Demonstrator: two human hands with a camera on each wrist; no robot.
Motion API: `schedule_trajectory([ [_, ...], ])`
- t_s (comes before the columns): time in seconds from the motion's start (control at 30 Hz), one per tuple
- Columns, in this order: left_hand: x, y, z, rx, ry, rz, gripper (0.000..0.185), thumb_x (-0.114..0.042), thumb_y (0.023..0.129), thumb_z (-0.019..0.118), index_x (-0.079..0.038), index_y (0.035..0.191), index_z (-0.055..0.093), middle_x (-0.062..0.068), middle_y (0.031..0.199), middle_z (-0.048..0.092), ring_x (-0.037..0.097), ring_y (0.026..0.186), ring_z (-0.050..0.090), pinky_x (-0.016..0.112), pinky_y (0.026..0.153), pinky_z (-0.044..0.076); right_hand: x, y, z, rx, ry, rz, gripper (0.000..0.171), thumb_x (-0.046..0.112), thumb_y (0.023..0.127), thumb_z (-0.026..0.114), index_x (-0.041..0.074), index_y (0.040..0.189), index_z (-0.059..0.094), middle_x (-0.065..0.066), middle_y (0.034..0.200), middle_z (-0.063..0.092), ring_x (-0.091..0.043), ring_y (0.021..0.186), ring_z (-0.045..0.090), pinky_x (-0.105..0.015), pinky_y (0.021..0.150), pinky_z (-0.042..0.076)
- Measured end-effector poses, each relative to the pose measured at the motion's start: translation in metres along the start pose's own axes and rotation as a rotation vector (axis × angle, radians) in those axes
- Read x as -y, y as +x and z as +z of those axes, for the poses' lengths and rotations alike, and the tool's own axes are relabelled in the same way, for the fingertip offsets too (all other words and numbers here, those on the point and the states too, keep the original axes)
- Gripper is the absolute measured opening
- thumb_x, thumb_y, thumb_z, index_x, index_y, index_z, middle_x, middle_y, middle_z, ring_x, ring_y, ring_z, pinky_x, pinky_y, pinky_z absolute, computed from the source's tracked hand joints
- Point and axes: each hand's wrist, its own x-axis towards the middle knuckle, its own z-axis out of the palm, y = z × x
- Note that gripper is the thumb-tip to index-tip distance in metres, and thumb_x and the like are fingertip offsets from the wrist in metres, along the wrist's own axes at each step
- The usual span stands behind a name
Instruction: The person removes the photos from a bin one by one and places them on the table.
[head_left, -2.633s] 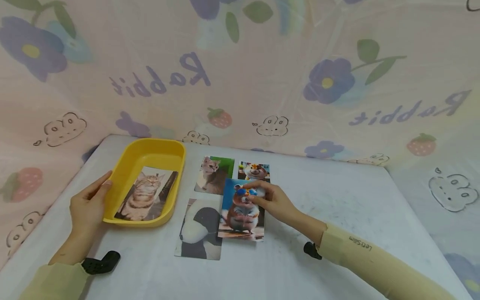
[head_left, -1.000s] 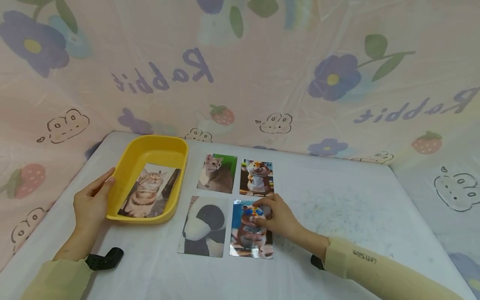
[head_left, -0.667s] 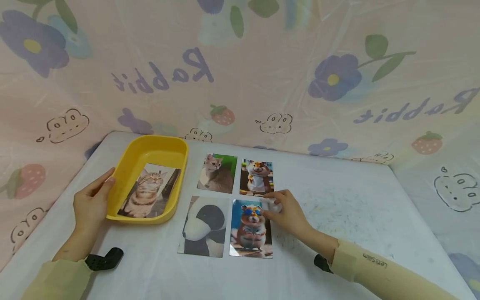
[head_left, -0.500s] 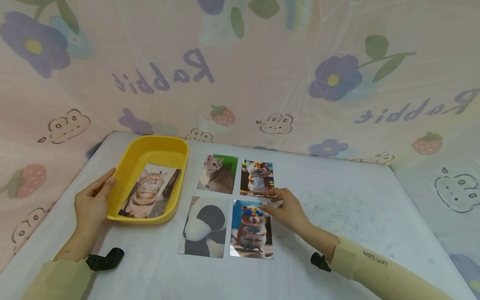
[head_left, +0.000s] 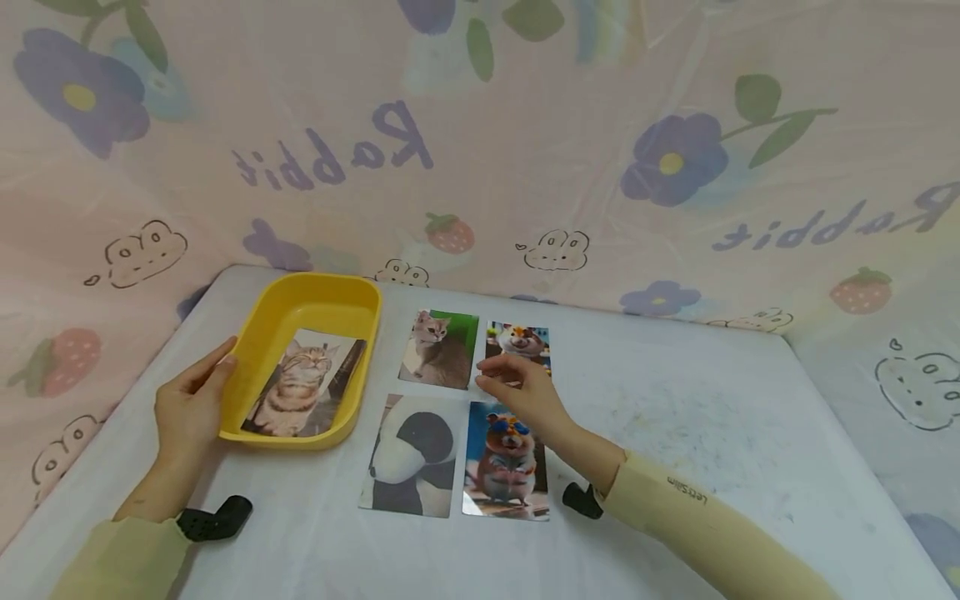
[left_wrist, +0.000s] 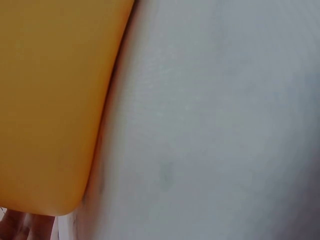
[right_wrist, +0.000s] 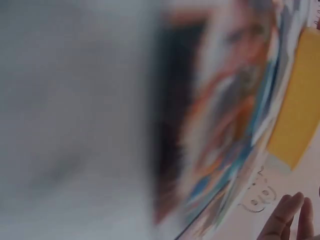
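Note:
My left hand (head_left: 187,408) grips the left rim of a yellow plastic tray (head_left: 255,321), thumb over the edge. A photo card of a striped cat (head_left: 296,387) lies in the tray. My right hand (head_left: 528,396) is over the cards, thumb and fingertips slightly parted with nothing between them. It partly covers the apron hamster card (head_left: 517,333) and the top of the sunglasses hamster card (head_left: 506,467). To the left lie a grey cat card (head_left: 440,354) and a black-and-white panda-like card (head_left: 412,454). The right wrist view shows a hamster card (right_wrist: 220,110), blurred.
The four loose cards lie in two rows on a white-covered table (head_left: 675,483), right of the tray. A patterned cloth (head_left: 487,167) hangs behind and at the sides. Black wrist cameras hang under both sleeves.
My right hand set the sunglasses hamster card down below the apron hamster card and let it go. Since then it has moved left over the cards. The left hand stays on the tray.

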Motion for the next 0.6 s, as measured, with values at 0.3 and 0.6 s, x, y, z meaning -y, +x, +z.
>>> schedule_trajectory([
  [0.3,-0.001,-0.002,0.0,0.002,0.018,0.003,0.039,-0.042,0.096,0.053,-0.031,0.134,0.055,-0.005,0.14,0.054,0.001,0.115,0.05,0.016,0.098,0.042,0.026,0.029,0.037,0.063,0.143,-0.029,0.028,0.015,0.091,0.065,0.001,0.114,0.065,-0.012,0.113,0.066,-0.019,0.098,0.061,-0.03,0.077,0.053],
  [0.6,0.001,0.0,0.0,-0.01,0.033,0.023,0.038,-0.041,0.096,0.053,-0.031,0.133,0.056,-0.001,0.139,0.055,0.001,0.112,0.052,0.013,0.093,0.044,0.045,0.05,0.069,0.081,0.237,0.0,0.027,0.015,0.092,0.064,0.003,0.116,0.066,-0.012,0.11,0.065,-0.024,0.092,0.062,-0.043,0.082,0.055],
])
